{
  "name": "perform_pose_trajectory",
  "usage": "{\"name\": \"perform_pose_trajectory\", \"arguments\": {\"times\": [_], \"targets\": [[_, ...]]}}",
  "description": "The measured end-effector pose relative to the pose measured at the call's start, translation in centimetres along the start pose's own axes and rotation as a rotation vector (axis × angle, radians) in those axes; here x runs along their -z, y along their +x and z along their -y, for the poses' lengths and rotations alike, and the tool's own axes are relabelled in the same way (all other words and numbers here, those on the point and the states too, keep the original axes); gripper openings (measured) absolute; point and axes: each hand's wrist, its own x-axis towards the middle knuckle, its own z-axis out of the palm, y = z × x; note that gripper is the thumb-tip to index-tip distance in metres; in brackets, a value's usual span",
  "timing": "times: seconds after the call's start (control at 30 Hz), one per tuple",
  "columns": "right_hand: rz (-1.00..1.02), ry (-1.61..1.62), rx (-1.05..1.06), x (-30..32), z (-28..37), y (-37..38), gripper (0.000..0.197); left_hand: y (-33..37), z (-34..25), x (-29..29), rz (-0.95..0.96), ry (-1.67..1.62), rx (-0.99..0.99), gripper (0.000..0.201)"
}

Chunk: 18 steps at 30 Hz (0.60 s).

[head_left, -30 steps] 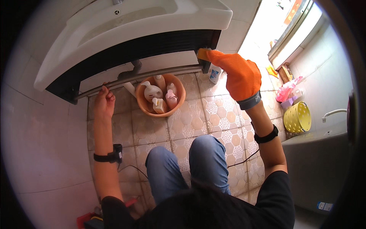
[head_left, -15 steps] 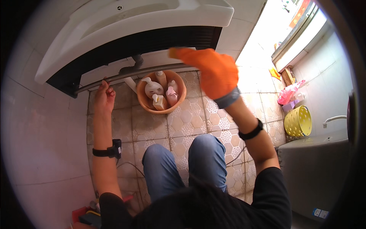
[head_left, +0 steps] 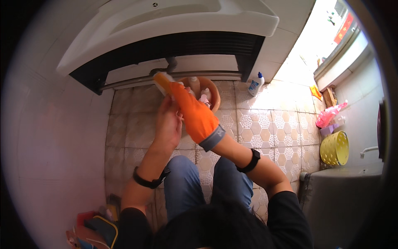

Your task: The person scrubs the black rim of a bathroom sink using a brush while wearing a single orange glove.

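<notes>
My right hand (head_left: 198, 118) wears an orange work glove with a grey cuff. It is closed on a small yellow brush (head_left: 161, 80) with pale bristles along one side, held below the metal rail (head_left: 141, 80). My bare left hand (head_left: 167, 126) is raised against the glove, its fingertips close to the brush's lower end. Those fingers are blurred and partly covered, so their grip is unclear. Just behind both hands stands an orange basin (head_left: 216, 99) with several pump bottles in it, partly hidden by the glove. The rail runs beneath the white sink (head_left: 174, 23).
On the floor at the far right stands a white bottle with a blue cap (head_left: 256, 84). A yellow perforated basket (head_left: 334, 148) and a pink plastic bag (head_left: 331, 115) are along the right wall. A grey appliance (head_left: 344, 195) is near right; a dark, yellow-rimmed container (head_left: 103, 224) is near left.
My left hand has left the rail and moved right to meet my gloved hand. My right hand has come down and left with the brush. The view has shifted, revealing the white bottle.
</notes>
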Motion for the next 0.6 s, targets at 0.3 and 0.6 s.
{"name": "perform_pose_trajectory", "arguments": {"times": [0.3, 0.6], "targets": [[0.16, -0.175, -0.134, 10.8, -5.2, -7.4, 0.05, 2.3, -6.7, 5.4, 0.023, 0.778, -0.469, 0.031], [-0.008, 0.009, -0.567, 18.4, -9.6, -14.8, 0.043, 5.2, -11.8, 4.3, -0.061, 1.327, -0.795, 0.034]]}}
